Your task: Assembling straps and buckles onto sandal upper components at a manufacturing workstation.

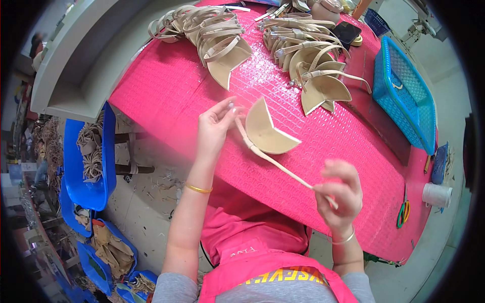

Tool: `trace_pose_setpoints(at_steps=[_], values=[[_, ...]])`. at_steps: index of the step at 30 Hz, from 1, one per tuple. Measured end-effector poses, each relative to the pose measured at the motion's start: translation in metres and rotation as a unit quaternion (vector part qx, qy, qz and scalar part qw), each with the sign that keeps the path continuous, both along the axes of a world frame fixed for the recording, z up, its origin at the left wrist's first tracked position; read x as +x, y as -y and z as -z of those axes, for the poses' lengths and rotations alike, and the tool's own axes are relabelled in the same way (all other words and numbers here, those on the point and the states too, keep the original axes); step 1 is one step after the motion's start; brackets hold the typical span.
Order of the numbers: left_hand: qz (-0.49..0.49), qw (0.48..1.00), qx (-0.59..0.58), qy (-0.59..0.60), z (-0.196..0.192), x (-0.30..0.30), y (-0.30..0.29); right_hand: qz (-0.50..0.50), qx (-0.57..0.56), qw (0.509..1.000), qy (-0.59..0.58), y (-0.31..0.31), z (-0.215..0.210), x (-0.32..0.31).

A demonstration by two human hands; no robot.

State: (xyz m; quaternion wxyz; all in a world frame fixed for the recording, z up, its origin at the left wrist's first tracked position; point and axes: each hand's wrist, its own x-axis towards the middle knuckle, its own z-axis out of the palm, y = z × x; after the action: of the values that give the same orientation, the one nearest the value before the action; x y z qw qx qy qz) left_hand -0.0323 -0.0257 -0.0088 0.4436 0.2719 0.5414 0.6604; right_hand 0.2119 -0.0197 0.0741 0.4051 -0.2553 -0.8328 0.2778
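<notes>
A beige curved heel piece (268, 132) with a long thin strap (283, 169) hangs just above the pink table mat (166, 91). My left hand (214, 126) pinches one end of the strap beside the piece. My right hand (339, 194) grips the strap's other end, nearer my body, so the strap runs taut between both hands.
Two piles of beige strap pieces lie at the far side, one at the left (209, 30) and one at the right (308, 55). A blue basket (404, 96) stands at the right edge. Scissors (402, 212) and a white spool (437, 194) sit near right. Blue bins (88, 161) with scraps stand on the floor, left.
</notes>
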Motion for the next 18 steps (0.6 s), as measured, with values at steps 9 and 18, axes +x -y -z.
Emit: trace_pose_setpoints(at_steps=[9,18], values=[[0.066,0.994,0.007,0.085,-0.023,0.001,0.025,-0.101,-0.607,0.774,-0.151,-0.019,0.052,-0.108],[0.057,0.99,0.015,0.131,-0.025,-0.004,0.039,-0.078,-0.585,0.796,-0.137,-0.006,0.057,-0.118]])
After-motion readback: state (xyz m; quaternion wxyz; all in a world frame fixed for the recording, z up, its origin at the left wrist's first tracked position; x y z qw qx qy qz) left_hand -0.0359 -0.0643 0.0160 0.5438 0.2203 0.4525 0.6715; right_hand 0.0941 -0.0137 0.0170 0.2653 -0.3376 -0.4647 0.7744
